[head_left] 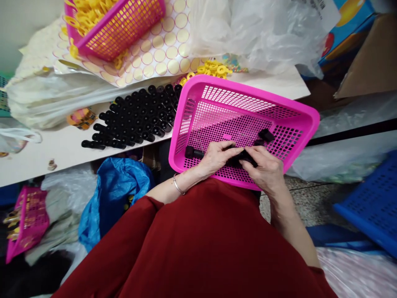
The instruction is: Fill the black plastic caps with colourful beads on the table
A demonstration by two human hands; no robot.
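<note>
Hands: the left hand (pixel 214 158) and right hand (pixel 265 167) are close together, fingertips almost meeting, both pinching a black piece (pixel 243 156); the fingers hide much of its shape.
Black piece: it is inside the pink basket (pixel 248 88), above the mesh floor, toward the near edge.
Left wrist: a silver bangle (pixel 178 184) circles it.
Loose parts in the basket: a black fitting (pixel 194 153) lies by the near left corner, just beside the left hand; a dark block (pixel 266 135) lies toward the right side, beyond the right hand.
Basket: it is in front of the red garment (pixel 217 240), its far left corner overlapping the bench (pixel 71 161) in view; what bears it cannot be told.
Bench, front edge: black cylinders (pixel 136 118) lie packed in rows, left of the basket; an orange bundle (pixel 82 118) sits farther left.
Bench, toward the back: yellow pieces (pixel 214 69) are heaped beyond the basket's far edge; a yellow-filled pink container (pixel 124 33) is on a sheet of round stickers (pixel 161 49).
Below the bench's front edge: a blue bag (pixel 116 182) gapes open.
</note>
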